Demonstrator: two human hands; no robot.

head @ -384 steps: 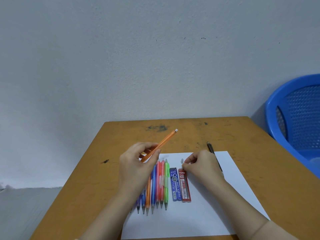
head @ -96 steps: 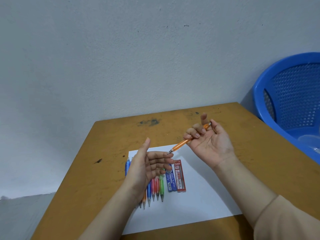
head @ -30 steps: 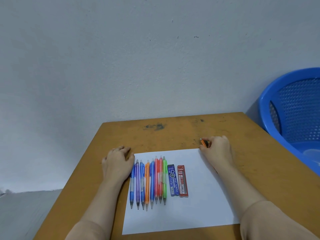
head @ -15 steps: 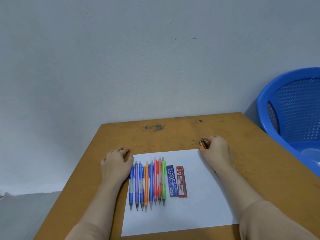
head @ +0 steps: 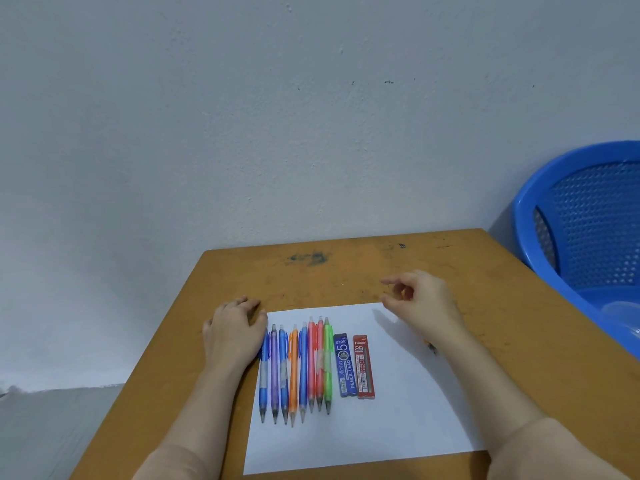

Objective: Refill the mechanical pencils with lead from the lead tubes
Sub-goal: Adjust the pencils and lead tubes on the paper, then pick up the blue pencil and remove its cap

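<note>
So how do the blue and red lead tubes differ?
The blue lead tube is marked 0.5; the red lead tube is marked 2B. The blue lies next to the green pencil, the red on the outside. Both lie flat, side by side, on the white paper.

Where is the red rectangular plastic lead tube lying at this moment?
The red rectangular plastic lead tube lies flat on the white paper sheet in the head view, immediately right of the blue plastic lead tube.
</note>
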